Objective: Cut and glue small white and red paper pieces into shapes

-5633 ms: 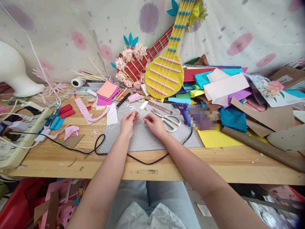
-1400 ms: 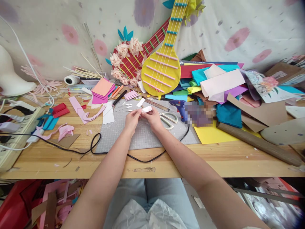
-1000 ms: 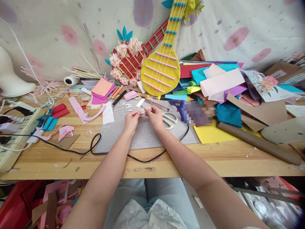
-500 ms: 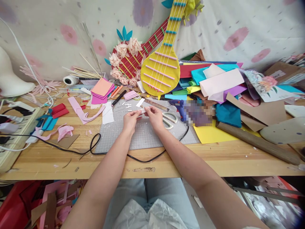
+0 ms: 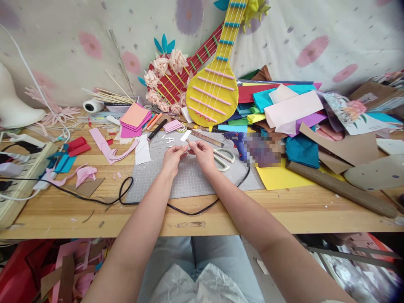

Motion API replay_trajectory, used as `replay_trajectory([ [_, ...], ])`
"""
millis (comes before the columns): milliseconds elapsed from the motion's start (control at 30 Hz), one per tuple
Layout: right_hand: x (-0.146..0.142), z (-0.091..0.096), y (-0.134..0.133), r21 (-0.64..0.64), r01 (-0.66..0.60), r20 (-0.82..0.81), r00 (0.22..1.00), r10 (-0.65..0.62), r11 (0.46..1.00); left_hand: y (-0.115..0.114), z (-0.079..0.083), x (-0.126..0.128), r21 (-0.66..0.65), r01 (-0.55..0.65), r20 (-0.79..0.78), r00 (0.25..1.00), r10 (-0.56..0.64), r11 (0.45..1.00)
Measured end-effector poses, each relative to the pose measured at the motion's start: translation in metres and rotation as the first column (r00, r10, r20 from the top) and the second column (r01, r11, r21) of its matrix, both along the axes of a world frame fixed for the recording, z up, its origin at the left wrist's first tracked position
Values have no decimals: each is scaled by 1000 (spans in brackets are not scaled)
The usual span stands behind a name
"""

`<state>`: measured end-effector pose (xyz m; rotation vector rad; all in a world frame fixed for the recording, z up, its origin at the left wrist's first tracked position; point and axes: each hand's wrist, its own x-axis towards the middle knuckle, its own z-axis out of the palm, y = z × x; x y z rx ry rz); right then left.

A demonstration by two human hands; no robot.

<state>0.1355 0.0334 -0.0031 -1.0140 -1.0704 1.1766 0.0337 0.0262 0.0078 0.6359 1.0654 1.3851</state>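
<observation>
Pinching small pale piece (image 5: 188, 146), mostly hidden, between closed fingertips of left hand (image 5: 171, 161) and right hand (image 5: 203, 157), above gray cutting mat (image 5: 186, 181), with scissors (image 5: 222, 159) just beside right hand, blue glue gun (image 5: 240, 146) farther right.

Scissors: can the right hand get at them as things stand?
Probably yes: the scissors handles lie largely uncovered on the cutting mat beside the right hand. It seems to pinch something too small to make out, which may need setting down first.
</observation>
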Motion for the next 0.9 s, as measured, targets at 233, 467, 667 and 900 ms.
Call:
replay_trajectory([
  [233, 3, 2, -1, 28, -120, -70, 990, 122, 992, 1, 2, 0, 67, 35, 158, 986, -45, 997],
  [467, 1, -4, 3, 49, -134, -57, 989, 137, 990, 2, -2, 0, 37, 5, 155, 988, -10, 999],
  [667, 2, -5, 3, -8, -80, -53, 995, 80, 997, -1, 1, 2, 31, 99, 91, 991, -101, 995],
  [900, 4, -3, 3, -20, -80, -61, 995, 79, 997, -1, -5, 3, 86, 50, -50, 998, -46, 995],
])
